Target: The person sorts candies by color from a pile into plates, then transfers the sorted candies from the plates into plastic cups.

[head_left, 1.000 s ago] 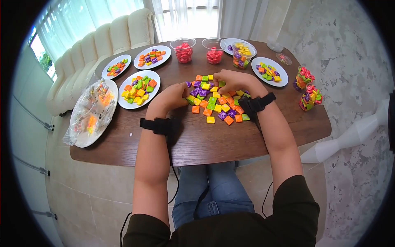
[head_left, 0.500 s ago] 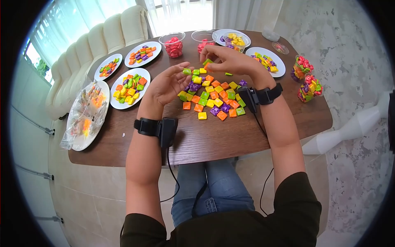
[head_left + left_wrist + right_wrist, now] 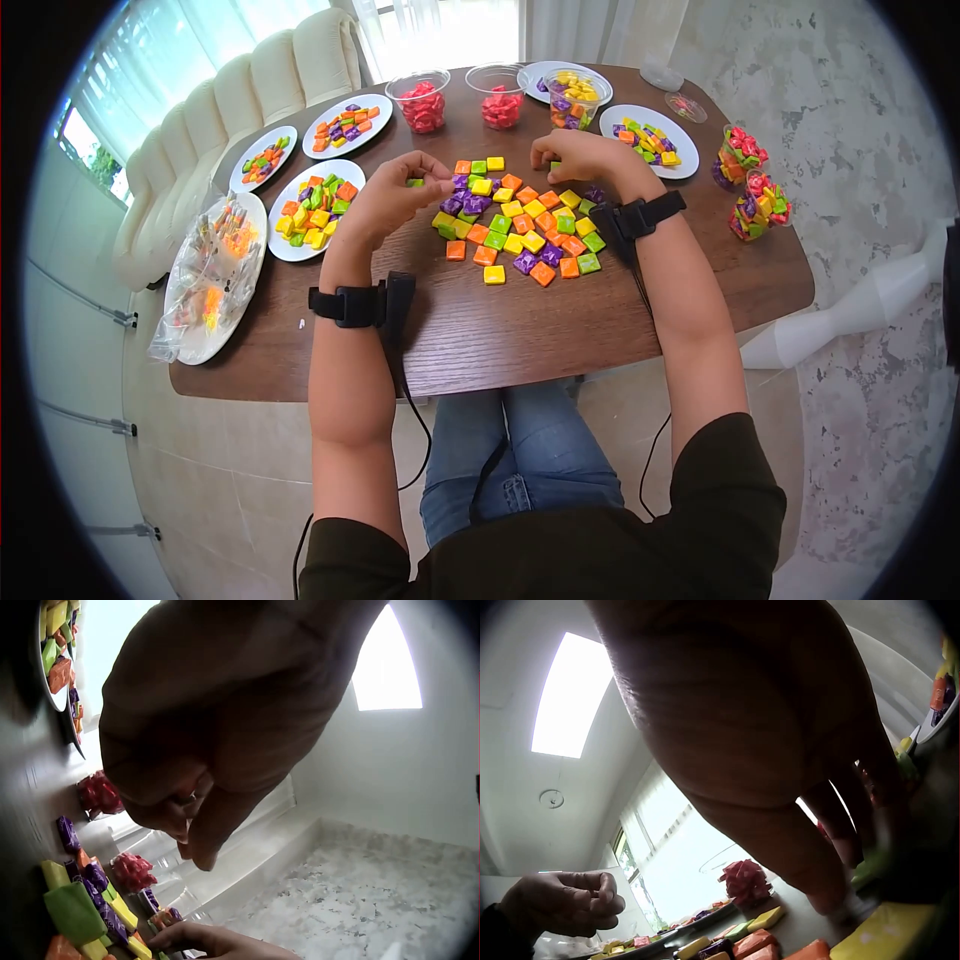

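Observation:
Near the upper left of the loose wrapped candies (image 3: 525, 243), the left hand (image 3: 385, 200) pinches a small green candy (image 3: 415, 183) between thumb and fingers. In the left wrist view its fingertips meet, and the candy is hidden. The right hand (image 3: 595, 163) is at the upper right of the candies, fingers curled down at a green candy (image 3: 555, 165). In the right wrist view, green (image 3: 866, 871) shows blurred at its fingertips; how firmly it is held is unclear.
Plates of candies (image 3: 290, 240) stand at left, beside a white platter (image 3: 257, 250) bearing a plastic bag. Clear cups of red candies (image 3: 423, 108) and a mixed cup (image 3: 573, 112) stand at the back. Another plate (image 3: 690, 160) and two filled cups (image 3: 762, 212) are at right.
The left hand has moved left from the candies with a green piece, its fingers closing together. The right hand rose toward the back cups, then came down and right.

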Tool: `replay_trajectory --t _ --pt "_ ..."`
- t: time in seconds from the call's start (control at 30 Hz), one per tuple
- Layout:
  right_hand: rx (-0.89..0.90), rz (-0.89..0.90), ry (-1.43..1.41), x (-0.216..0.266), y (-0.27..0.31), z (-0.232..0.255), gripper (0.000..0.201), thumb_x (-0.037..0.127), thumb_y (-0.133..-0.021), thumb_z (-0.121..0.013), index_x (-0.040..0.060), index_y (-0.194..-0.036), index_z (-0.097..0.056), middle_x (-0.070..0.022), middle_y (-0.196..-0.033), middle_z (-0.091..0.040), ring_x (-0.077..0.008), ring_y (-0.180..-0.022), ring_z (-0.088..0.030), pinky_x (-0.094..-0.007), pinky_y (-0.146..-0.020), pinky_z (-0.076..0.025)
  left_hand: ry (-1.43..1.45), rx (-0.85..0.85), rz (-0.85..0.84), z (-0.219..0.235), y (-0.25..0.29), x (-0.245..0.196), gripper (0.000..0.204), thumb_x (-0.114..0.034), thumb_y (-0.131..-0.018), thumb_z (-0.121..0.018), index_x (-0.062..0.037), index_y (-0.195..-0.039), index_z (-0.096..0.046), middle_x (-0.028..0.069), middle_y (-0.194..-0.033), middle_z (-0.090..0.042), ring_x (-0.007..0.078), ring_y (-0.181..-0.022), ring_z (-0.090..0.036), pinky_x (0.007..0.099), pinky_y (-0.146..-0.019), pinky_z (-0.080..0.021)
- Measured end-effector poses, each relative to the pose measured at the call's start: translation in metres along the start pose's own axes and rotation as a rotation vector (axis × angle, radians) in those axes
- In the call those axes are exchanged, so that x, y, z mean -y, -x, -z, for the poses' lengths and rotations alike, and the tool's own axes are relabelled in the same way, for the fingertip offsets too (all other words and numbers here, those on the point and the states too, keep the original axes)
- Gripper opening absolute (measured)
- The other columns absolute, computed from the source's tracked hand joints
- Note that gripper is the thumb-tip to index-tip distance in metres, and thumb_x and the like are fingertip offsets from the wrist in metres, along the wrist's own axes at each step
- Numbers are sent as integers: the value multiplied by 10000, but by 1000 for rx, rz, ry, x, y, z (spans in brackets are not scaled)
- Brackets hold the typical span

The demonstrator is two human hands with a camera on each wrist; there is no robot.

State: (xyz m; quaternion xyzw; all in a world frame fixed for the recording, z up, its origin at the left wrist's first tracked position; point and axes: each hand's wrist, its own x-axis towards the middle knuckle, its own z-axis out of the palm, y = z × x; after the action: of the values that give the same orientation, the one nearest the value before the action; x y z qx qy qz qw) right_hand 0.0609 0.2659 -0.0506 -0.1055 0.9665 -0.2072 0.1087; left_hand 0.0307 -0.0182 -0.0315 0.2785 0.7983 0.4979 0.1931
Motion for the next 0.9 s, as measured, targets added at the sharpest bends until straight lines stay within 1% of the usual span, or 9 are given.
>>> replay_trajectory --t 0.07,0.17,0.3,0.4,0.47,0.57,0.67,0.77,0.9 --pt "42 -49 7 -3 -3 0 203 15 -730 -620 37 -921 -556 -92 -961 -589 -229 -886 -561 -321 -729 -457 -157 55 -57 4 0 8 210 -165 -758 -706 -34 -876 -592 8 -811 -585 111 -767 -528 253 -671 -434" --pt "90 -78 40 -5 -4 0 194 18 -715 -626 36 -891 -546 -98 -978 -575 -224 -905 -551 -325 -727 -456 -299 151 -33 3 -1 14 221 -134 -711 -728 -35 -861 -599 47 -837 -614 170 -808 -562 298 -730 -448" --pt "39 -4 64 11 1 2 237 40 -696 -642 40 -913 -548 -105 -944 -567 -224 -881 -555 -322 -715 -460 -525 179 -81 -3 1 16 223 -133 -687 -735 -41 -837 -599 83 -847 -623 215 -823 -578 324 -725 -450" --pt "137 -41 -25 46 11 7 279 59 -692 -656 39 -948 -549 -107 -928 -563 -234 -878 -556 -322 -729 -461 -558 202 -65 -3 1 14 214 -147 -700 -726 -39 -827 -592 88 -835 -616 228 -819 -579 333 -722 -450" --pt "156 -35 67 43 3 -3 295 62 -694 -656 36 -968 -550 -107 -937 -563 -236 -881 -556 -325 -735 -462 -554 205 -58 -2 0 12 201 -165 -729 -711 -34 -817 -587 85 -824 -611 215 -816 -578 337 -717 -450" --pt "148 -4 63 33 -3 -11 308 71 -697 -661 30 -983 -554 -105 -935 -568 -235 -875 -557 -329 -738 -464 -297 109 -80 -5 -2 15 206 -206 -792 -678 -44 -866 -574 50 -784 -590 150 -770 -557 300 -666 -451" --pt "162 -3 -42 36 -2 -9 300 74 -705 -663 29 -983 -559 -104 -926 -578 -234 -868 -559 -334 -733 -465 203 163 69 -5 0 3 199 -228 -858 -623 -60 -937 -550 6 -780 -552 75 -718 -507 226 -605 -435" --pt "165 -14 -6 39 1 -8 287 72 -713 -661 34 -980 -562 -102 -918 -585 -234 -860 -561 -337 -720 -463 727 142 53 -14 -2 -1 228 -220 -896 -572 -59 -1049 -520 -1 -821 -529 46 -697 -482 163 -548 -409" --pt "233 -76 97 43 2 -3 273 82 -733 -661 45 -986 -564 -102 -898 -588 -239 -833 -565 -340 -702 -457 1191 327 84 -11 -16 17 295 -207 -925 -511 -17 -1147 -472 51 -927 -520 89 -744 -512 168 -518 -431"
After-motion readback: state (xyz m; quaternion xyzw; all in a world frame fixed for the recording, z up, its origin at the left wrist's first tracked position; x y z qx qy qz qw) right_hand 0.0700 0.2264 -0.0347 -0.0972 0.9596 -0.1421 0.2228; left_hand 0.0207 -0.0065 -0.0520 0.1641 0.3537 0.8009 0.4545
